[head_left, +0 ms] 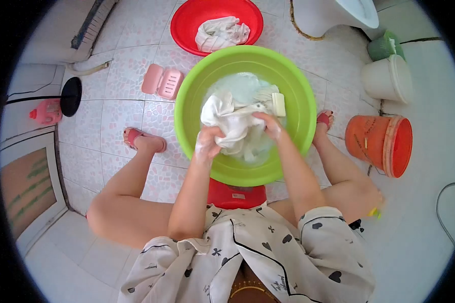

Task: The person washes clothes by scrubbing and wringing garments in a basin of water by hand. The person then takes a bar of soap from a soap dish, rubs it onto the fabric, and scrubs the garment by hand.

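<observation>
A large green basin (191,146) holds cloudy water and a wet white garment (233,123). My left hand (209,141), with suds on the wrist, is closed on the garment's near left part. On its right side my right hand (271,125) grips the same cloth between thumb and fingers. Some of the fabric is lifted in a bunch between both hands; the rest lies in the water. A pale bar of soap (278,104) rests on the cloth at the right, just beyond my right hand.
Behind the green basin is a red basin (182,30) with another white cloth (221,34). An opened pink soap box (171,84) lies on the tiles to the left. An orange bucket (366,141) lies tipped at right, near a white bucket (384,81). A red stool (237,196) is beneath me.
</observation>
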Motion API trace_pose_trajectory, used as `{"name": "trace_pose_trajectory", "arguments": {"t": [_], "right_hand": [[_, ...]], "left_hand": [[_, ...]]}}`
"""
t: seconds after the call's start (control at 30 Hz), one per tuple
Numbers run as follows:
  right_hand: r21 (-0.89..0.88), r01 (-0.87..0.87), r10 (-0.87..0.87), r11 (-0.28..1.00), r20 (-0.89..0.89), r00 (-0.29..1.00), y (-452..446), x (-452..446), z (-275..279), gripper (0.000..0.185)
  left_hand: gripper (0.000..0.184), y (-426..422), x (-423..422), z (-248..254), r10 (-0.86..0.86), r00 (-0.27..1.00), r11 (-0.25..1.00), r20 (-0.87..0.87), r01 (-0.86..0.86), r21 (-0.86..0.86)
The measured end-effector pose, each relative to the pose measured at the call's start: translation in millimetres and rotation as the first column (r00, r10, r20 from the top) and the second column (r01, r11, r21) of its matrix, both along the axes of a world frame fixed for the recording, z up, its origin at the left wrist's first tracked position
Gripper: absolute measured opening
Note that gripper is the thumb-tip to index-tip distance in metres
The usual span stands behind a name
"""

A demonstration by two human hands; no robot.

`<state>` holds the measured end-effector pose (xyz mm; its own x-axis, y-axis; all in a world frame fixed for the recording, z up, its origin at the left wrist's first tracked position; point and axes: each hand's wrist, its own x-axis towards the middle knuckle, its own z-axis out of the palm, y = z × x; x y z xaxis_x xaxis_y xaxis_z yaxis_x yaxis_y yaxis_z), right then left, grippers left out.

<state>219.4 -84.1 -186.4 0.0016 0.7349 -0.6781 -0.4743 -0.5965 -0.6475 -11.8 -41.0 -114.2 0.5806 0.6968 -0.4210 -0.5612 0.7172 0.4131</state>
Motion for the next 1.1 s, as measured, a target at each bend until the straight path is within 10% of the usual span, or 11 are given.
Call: {"name": "trace_pose_trajectory", "arguments": {"t": [0.13,0.23,0.33,0.4,0.47,0.53,0.57,0.7,0.8,1.1], "right_hand": [[0.31,0.236,-0.157,0.921,-0.26,0.953,-8,-12,54,0.044],[0.207,0.249,-0.144,0.946,-0.42,0.896,-8,-16,54,0.052],[0.21,0.204,-0.201,0.956,-0.039,0.979,-15,-60,94,0.055],[0.473,-0.081,-0.194,0.877,0.503,0.842,-21,-98,102,0.055],[0.522,-0.305,-0.135,0.797,0.646,0.752,-39,-133,111,0.057],[0.338,-0.442,-0.006,0.831,0.8,0.6,-57,-161,135,0.052],[0.235,-0.494,0.061,0.837,0.857,0.511,-61,-170,140,0.05],[-0.023,-0.428,0.101,0.904,0.982,0.161,-52,-167,109,0.039],[-0.058,-0.124,0.089,0.991,0.962,0.258,-11,-100,74,0.033],[0.185,-0.284,-0.061,0.941,0.916,0.396,-49,-126,94,0.032]], "left_hand": [[0.053,-20,-7,-3,0.153,0.988,0.96,0.034,-0.14,-0.242],[0.056,-26,0,3,0.156,0.975,0.941,0.158,-0.098,-0.324],[0.063,-34,1,-12,0.118,0.981,0.94,0.155,-0.061,-0.335],[0.055,-33,5,-21,0.15,0.983,0.928,0.107,-0.103,-0.357],[0.05,-28,5,-50,0.081,0.954,0.946,0.289,0.018,-0.323],[0.048,-20,-2,-72,-0.107,0.759,0.955,0.642,0.257,-0.145],[0.039,-22,2,-64,-0.011,0.979,0.901,0.206,0.099,-0.423],[0.038,-46,24,-80,0.103,0.88,0.954,0.464,0.044,-0.296],[0.041,-57,50,-16,0.007,1.0,0.892,0.025,0.005,-0.451],[0.054,-43,36,-63,0.086,0.96,0.902,0.265,0.038,-0.431]]}}
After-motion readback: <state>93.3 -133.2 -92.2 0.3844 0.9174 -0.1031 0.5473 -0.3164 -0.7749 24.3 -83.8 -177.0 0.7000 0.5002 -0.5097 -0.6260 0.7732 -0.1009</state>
